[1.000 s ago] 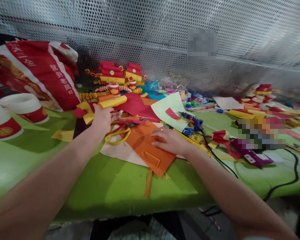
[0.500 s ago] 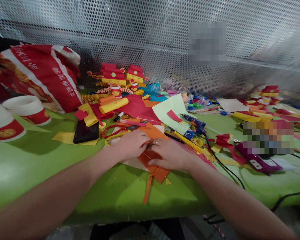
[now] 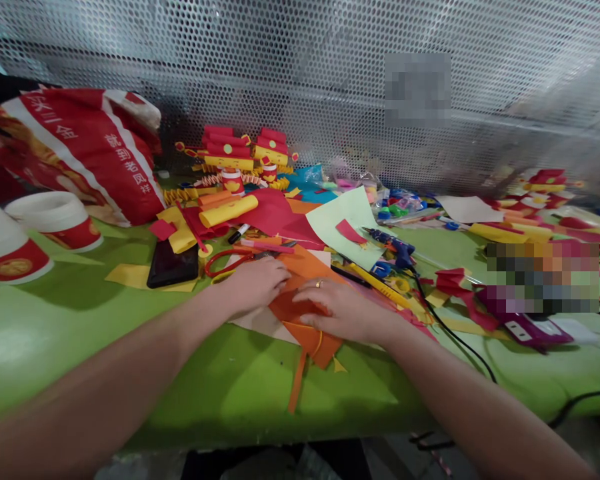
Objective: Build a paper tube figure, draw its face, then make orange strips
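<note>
Orange paper (image 3: 305, 265) lies in front of me, with pale paper (image 3: 260, 325) partly beneath it. On its left edge rests my left hand (image 3: 261, 283), its fingers bent and close together; whether they pinch anything is hidden. My right hand (image 3: 337, 308), with a ring, lies over the right side of the orange paper, fingers spread. A narrow orange strip (image 3: 297, 383) sticks out toward the table's front edge. Red-handled scissors (image 3: 220, 261) lie just beyond my left hand. A yellow cutter (image 3: 380, 285) is beyond my right hand.
Paper cups (image 3: 63, 220) and a red bag (image 3: 95, 147) stand at the left, near a dark phone (image 3: 173, 265). A blue glue gun (image 3: 403, 252) trails a black cable to the right. Red and yellow paper figures (image 3: 227, 148) stand at the back.
My hands have moved apart: the left slightly left, the right slightly right. More of the orange paper shows between them.
</note>
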Demonstrator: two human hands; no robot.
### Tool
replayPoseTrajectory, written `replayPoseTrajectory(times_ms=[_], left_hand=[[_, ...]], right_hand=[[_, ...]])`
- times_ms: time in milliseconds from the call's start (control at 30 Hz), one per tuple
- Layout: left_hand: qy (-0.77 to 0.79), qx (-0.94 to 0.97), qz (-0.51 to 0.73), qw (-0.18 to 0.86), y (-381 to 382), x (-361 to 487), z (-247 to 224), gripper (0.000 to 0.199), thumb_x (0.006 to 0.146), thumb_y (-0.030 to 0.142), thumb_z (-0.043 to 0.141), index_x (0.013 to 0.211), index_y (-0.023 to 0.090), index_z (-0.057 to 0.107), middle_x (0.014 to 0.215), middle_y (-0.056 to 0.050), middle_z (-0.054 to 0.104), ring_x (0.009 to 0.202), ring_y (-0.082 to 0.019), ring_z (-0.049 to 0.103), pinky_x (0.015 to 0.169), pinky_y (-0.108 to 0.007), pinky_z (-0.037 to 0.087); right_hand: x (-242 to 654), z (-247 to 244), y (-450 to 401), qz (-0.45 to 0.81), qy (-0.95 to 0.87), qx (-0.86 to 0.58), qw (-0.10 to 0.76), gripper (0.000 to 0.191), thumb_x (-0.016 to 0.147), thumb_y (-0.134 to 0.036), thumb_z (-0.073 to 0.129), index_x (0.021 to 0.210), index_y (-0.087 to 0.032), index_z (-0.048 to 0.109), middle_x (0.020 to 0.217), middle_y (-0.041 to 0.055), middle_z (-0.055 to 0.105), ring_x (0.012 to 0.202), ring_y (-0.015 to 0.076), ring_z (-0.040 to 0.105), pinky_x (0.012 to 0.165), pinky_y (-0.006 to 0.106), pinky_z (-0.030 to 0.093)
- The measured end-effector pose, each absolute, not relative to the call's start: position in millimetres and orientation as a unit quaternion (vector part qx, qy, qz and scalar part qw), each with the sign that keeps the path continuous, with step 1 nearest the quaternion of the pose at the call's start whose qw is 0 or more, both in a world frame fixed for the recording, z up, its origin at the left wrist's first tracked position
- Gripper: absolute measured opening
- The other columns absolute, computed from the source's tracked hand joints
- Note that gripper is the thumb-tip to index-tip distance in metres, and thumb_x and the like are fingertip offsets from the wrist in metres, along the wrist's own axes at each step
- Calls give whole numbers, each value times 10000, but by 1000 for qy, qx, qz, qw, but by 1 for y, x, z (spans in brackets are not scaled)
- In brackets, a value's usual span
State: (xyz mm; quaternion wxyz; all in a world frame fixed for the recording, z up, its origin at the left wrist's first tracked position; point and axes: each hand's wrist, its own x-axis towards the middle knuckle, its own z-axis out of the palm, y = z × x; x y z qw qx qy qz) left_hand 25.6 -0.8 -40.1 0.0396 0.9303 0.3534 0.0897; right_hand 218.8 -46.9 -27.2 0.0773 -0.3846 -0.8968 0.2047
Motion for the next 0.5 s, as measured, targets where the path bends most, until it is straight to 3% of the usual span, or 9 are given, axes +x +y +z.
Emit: replayPoseTrajectory(times_ms=[233,500], left_hand=[[391,919,45,-28,6,18,-42,370,813,70,427,1093,164,650,1120,-90,651,1056,-226,561,902,-356,448],[427,898,48,-90,13,12,-38,508,757,53,455,1244,154,557,1102,-114,592,1056,-255,516,934,-389,412]], right_hand=[[215,-35,-49,155,-901,-405,2,789,712,-655,583,1283,-114,531,1404,194,447,1291,348,416,1040,475,355],[227,-28,-45,190,-902,-385,-34,980,666,-697,594,1418,-119,348,1497,193,282,1387,345,252,1122,492,217]])
